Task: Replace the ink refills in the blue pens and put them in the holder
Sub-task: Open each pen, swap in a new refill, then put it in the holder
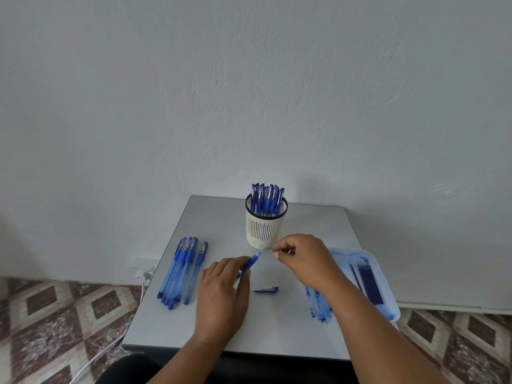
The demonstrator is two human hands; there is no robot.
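My left hand (pixel 223 295) grips an uncapped blue pen (pixel 252 260) by its barrel, front end pointing up and to the right. My right hand (pixel 300 259) is just right of that end, its thumb and fingers pinched together; what they pinch is too small to make out. The pen's blue cap (pixel 266 289) lies on the table below the two hands. A cream slotted holder (pixel 265 225) behind them stands full of several capped blue pens (pixel 267 200). Several more capped blue pens (pixel 181 268) lie in a row at the left.
A translucent tray (pixel 388 284) at the table's right edge holds several dark refills (pixel 370 284). Pale blue refills (pixel 321 306) lie beside it, partly under my right forearm. The small grey table (pixel 171 322) stands against a white wall; a white cable (pixel 110 347) runs over the patterned floor.
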